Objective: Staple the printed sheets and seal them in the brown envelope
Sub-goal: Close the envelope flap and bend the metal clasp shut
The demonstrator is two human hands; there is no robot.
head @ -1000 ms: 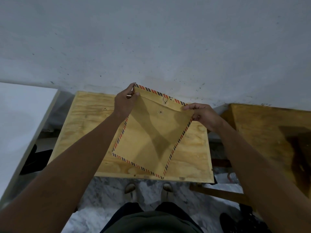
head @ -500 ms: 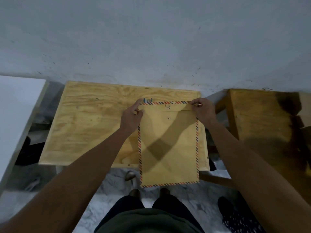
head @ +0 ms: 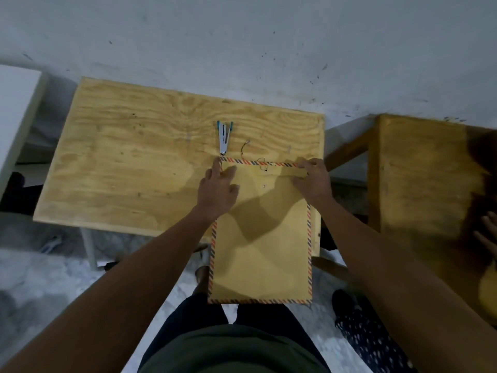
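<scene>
Could slide off toward the lap: brown envelope (head: 262,232) lies with only its flap end on the table (head: 129,162), lower half overhanging the near edge. Long axis runs away from the body, flap end far, just beside the stapler (head: 224,138). Left hand (head: 219,189) rests flat-fingered on the top-left corner; right hand (head: 313,179) pinches the folded flap. String tie loose, could snag. No printed sheets visible.

Both bare forearms are reaching forward from the near edge, converging toward the middle. The left hand (head: 217,190) is lying palm down, its fingers (head: 216,165) stretched out straight toward the far side and its thumb spread to the right. The right hand (head: 313,181) is sitting level with it, to the right, fingers curled in a pinch.
</scene>
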